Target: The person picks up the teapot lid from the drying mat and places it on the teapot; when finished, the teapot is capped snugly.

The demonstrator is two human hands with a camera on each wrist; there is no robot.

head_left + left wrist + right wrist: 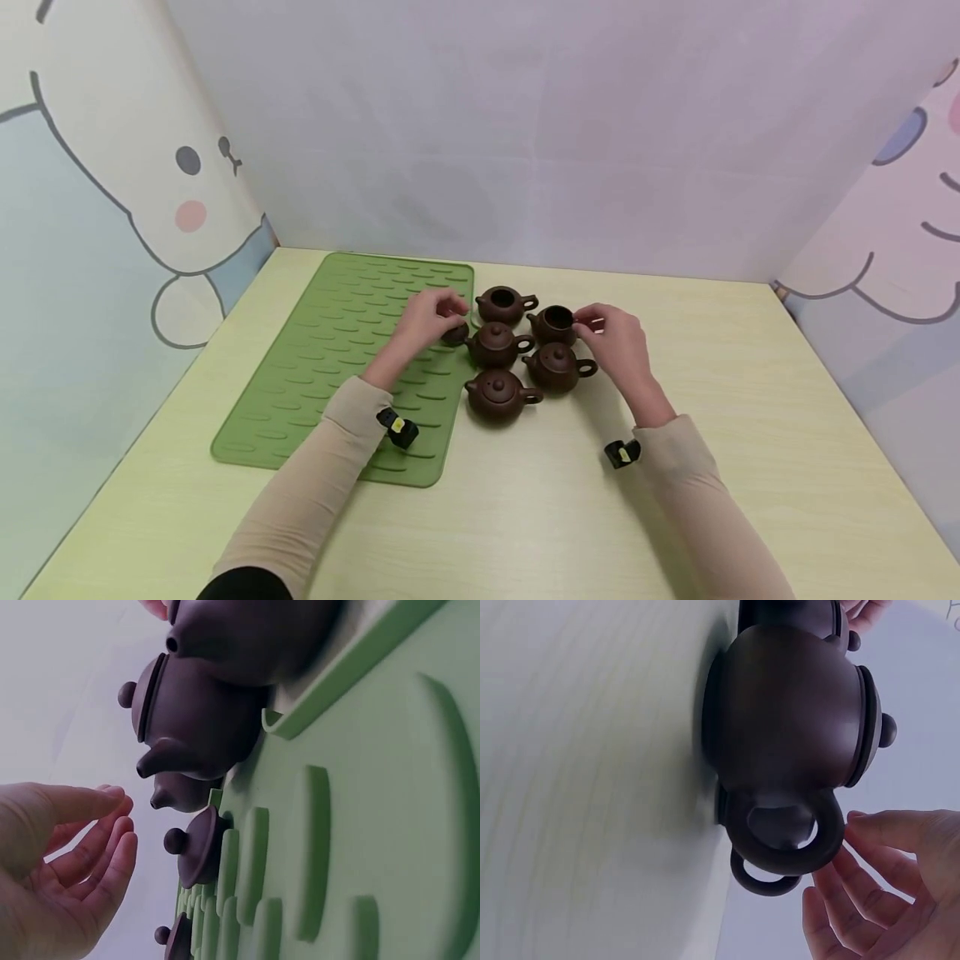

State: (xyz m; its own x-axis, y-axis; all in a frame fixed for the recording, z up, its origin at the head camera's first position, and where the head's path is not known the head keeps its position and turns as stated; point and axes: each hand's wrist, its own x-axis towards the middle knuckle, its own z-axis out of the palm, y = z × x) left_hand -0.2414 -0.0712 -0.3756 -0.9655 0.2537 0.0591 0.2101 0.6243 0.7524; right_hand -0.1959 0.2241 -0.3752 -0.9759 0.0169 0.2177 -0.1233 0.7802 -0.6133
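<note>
My left hand (pixel 429 321) hovers over the green mat's right edge, fingers loosely bent. Below its fingertips a small dark lid (pixel 454 335) with a round knob lies on the mat; the left wrist view shows a gap between them. A second lid (pixel 178 939) lies farther along, hidden behind the hand in the head view. My right hand (pixel 615 337) is at the right side of a lidless brown teapot (pixel 557 321), fingertips right by its handle. In the right wrist view, a lidded teapot (pixel 787 712) stands in front, its handle partly covering the fingertips of the right hand (pixel 892 892).
Another lidless teapot (pixel 501 305) stands at the back. Lidded teapots stand in the middle (pixel 495 345) and in front (pixel 497 396), spouts toward the ridged green mat (pixel 300 400). Printed panels and a pale back wall (pixel 525 167) surround the light wooden table (pixel 540 508).
</note>
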